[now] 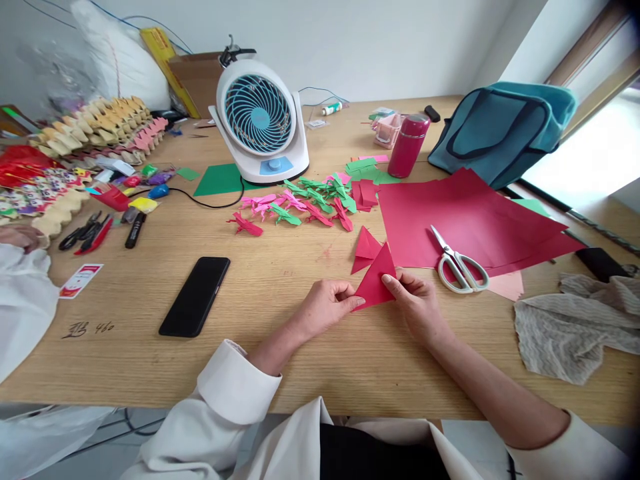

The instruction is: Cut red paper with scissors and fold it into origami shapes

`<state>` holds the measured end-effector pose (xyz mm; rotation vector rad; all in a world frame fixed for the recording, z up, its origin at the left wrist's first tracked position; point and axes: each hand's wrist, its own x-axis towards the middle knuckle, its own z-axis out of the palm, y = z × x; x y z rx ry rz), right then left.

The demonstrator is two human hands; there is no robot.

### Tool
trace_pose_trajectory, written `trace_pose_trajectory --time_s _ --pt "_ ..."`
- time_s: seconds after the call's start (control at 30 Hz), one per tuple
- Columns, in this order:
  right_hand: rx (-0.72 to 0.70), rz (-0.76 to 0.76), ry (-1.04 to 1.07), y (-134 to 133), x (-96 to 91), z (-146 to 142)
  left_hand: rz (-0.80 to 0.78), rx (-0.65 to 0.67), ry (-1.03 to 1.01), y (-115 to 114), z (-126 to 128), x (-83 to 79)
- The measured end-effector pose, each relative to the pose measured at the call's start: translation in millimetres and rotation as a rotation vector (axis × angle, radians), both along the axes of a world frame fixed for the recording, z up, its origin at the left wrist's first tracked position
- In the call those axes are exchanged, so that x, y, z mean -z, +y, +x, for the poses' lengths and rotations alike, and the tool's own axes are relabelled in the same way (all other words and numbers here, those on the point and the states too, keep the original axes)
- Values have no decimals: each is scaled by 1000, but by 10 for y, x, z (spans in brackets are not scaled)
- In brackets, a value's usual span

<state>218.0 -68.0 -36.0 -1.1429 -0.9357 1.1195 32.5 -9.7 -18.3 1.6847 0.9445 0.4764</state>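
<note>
Pinching the triangle (375, 285), left of the scissors (453, 256), by its edges with left hand (324, 305) and right hand (417, 305), we judge it light, crisp, easily creased, best held near corners.

Counted one left hand (327, 303), one right hand (419, 303), two triangular red paper folds (376, 283), one pair of scissors (451, 254), one phone (195, 297), one fan (260, 118), one flask (407, 148), one teal bag (500, 133). Logged small folded paper figures (319, 199) as many; overlapping, so not countable exactly.
</note>
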Motion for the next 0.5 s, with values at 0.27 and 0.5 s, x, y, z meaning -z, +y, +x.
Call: trace_pose_trajectory --time_s 0.27,0.5 --pt "0 -4 -4 12 35 10 7 16 -17 12 -10 18" --pt "-62 -69 -58 -1 -13 -31 137 55 -30 1 -4 -25"
